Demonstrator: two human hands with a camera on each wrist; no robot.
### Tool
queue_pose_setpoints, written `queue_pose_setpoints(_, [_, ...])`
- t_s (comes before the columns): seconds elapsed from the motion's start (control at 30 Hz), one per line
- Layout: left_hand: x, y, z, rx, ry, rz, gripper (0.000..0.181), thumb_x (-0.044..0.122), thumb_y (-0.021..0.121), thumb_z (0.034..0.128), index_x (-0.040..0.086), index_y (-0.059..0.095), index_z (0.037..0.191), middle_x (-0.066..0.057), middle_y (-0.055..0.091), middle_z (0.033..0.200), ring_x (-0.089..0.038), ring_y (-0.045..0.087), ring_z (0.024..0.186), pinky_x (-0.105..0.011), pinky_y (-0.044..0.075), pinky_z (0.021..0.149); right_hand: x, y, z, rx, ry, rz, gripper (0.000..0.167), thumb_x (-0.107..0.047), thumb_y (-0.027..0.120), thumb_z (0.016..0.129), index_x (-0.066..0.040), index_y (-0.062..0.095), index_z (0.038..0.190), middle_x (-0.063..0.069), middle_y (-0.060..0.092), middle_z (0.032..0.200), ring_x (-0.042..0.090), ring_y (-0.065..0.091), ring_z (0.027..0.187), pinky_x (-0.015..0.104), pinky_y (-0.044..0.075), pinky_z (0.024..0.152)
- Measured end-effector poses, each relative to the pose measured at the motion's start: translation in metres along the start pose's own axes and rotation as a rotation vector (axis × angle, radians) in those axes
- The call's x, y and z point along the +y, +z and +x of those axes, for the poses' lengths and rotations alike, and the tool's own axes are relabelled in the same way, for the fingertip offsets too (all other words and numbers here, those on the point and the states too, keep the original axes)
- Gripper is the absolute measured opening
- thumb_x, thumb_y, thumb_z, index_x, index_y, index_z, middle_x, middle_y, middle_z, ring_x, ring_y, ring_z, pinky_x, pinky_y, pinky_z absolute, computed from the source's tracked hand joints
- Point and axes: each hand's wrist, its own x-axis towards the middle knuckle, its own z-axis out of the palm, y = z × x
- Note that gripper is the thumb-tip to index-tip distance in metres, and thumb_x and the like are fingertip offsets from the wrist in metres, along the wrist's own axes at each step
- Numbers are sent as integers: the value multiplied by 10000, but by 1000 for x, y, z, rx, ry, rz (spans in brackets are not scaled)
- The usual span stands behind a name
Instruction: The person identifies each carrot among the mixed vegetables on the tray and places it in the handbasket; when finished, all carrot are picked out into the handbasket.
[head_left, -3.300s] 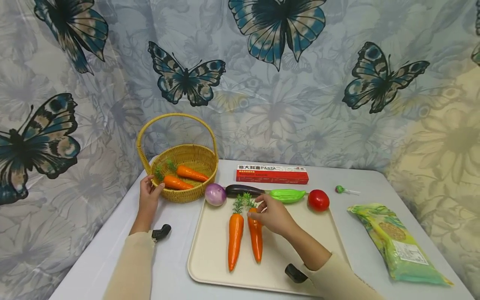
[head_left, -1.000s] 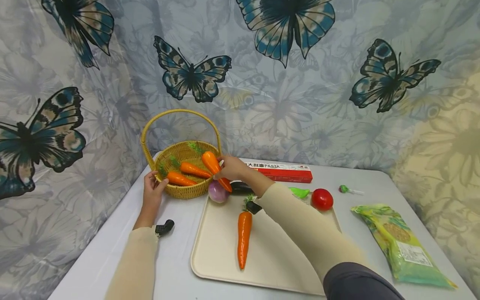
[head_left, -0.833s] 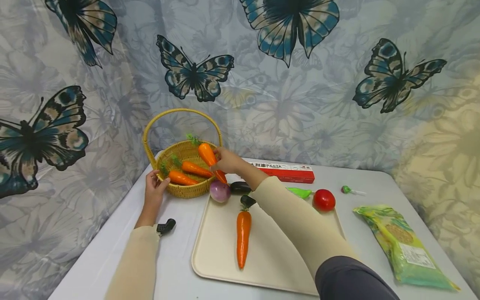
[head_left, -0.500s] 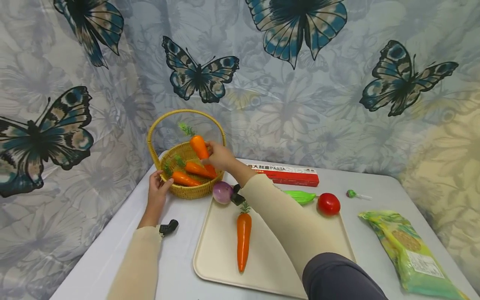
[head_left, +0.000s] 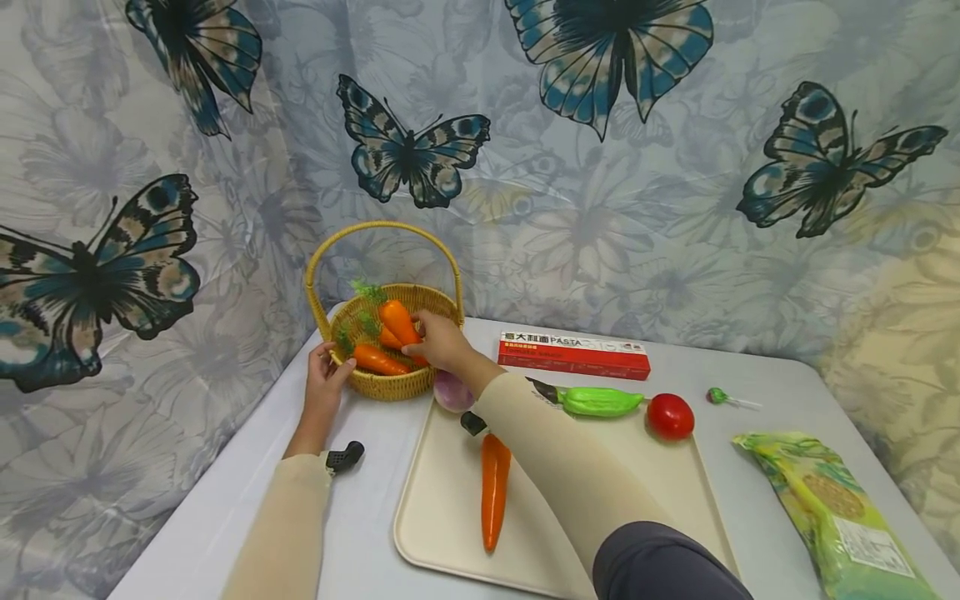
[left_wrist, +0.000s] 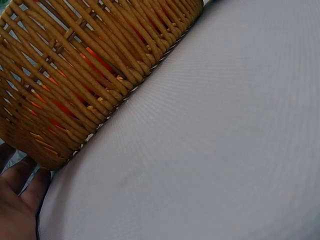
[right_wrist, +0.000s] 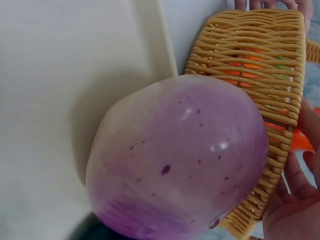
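Observation:
My right hand (head_left: pixel 444 340) holds an orange carrot (head_left: pixel 399 321) with a leafy green top, low inside the yellow wicker basket (head_left: pixel 390 385). Two other carrots lie in the basket; the nearer carrot (head_left: pixel 378 360) shows clearly, while the farther one is mostly covered. At the basket's left side, my left hand (head_left: pixel 322 379) grips the rim; in the left wrist view its fingers (left_wrist: pixel 36 190) touch the wicker wall. One more carrot (head_left: pixel 493 496) lies on the cream tray (head_left: pixel 442 546), its top hidden by my right sleeve. A purple onion-like vegetable (right_wrist: pixel 180 155) sits beside the basket.
On the tray's far edge lie a green ridged vegetable (head_left: pixel 602 402), a red tomato (head_left: pixel 670 417) and a partly hidden eggplant (head_left: pixel 543 389). Behind stands a red-and-white pasta box (head_left: pixel 573 356). A lollipop (head_left: pixel 718 396) and a green-yellow bag (head_left: pixel 840 517) lie to the right.
My right hand has taken a carrot from the tray, carried it left over the basket's rim and lowered it inside. My left hand has stayed at the basket's rim.

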Motion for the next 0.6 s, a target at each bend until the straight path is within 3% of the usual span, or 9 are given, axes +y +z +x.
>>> queue_pose_setpoints(0.17, [-9, -4, 6, -1, 7, -2, 562, 132, 580, 977, 66, 239, 1419, -164, 144, 1584, -257, 189, 1440, -415, 236, 1137, -3, -2, -3, 11, 13, 1, 536, -292, 729, 892, -135, 514, 1357, 31, 600, 1044, 165, 559, 904, 296, 479, 791])
queue_pose_setpoints(0.37, [-21, -6, 11, 11, 37, 24, 563, 169, 568, 992, 80, 232, 1436, -146, 162, 1582, -236, 195, 1436, -404, 242, 1135, 0, -11, -18, 25, -21, 116, 493, -245, 720, 901, -126, 531, 1341, 25, 607, 1036, 152, 587, 909, 260, 496, 734])
queue_pose_setpoints(0.5, [-18, -5, 10, -2, 22, 12, 576, 148, 572, 986, 67, 227, 1440, -155, 159, 1582, -248, 191, 1438, -412, 237, 1137, 5, -25, -39, 57, -32, 190, 484, -224, 727, 895, -104, 544, 1326, 27, 611, 1017, 159, 603, 917, 277, 509, 724])
queue_pose_setpoints(0.6, [-8, -6, 7, -17, 8, 6, 577, 127, 571, 982, 51, 223, 1435, -163, 139, 1586, -260, 176, 1443, -421, 227, 1140, 8, -34, -59, 85, -34, 210, 458, -222, 736, 886, -105, 568, 1296, 8, 624, 985, 154, 618, 881, 282, 516, 706])
